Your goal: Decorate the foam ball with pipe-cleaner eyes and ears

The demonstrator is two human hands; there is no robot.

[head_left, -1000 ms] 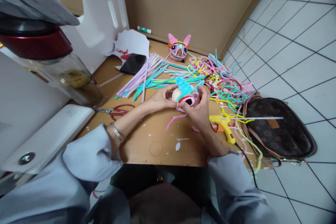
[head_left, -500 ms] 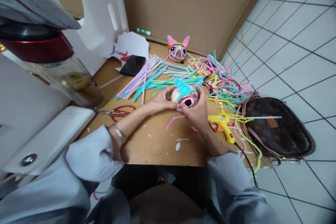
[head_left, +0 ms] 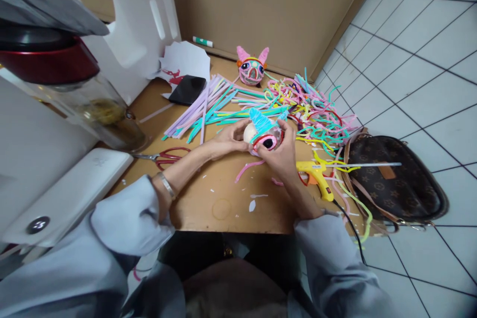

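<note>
Between my two hands, just above the table (head_left: 197,213), is a round animal-head ornament (head_left: 266,131) with blue fuzzy ears, a red band and a black eye ringed in pink. My left hand (head_left: 233,140) grips its left side, next to a pale round part. On its right side, the fingers and thumb of my right hand (head_left: 281,149) are closed around it. A pink pipe cleaner (head_left: 248,169) lies below. Behind stands a finished-looking similar head with pink ears (head_left: 251,65). The side of the ornament facing away is hidden.
Pipe cleaners lie in a straight bundle (head_left: 208,104) and a tangled heap (head_left: 313,109). A yellow glue gun (head_left: 316,176) sits at right beside a brown bag (head_left: 395,179). At left are red-handled scissors (head_left: 169,156), a black phone (head_left: 187,90) and a glass bottle (head_left: 108,114).
Both hands keep hold of the ornament, with almost no movement. The ornament appears tilted very slightly, and the whole view has shifted a little.
</note>
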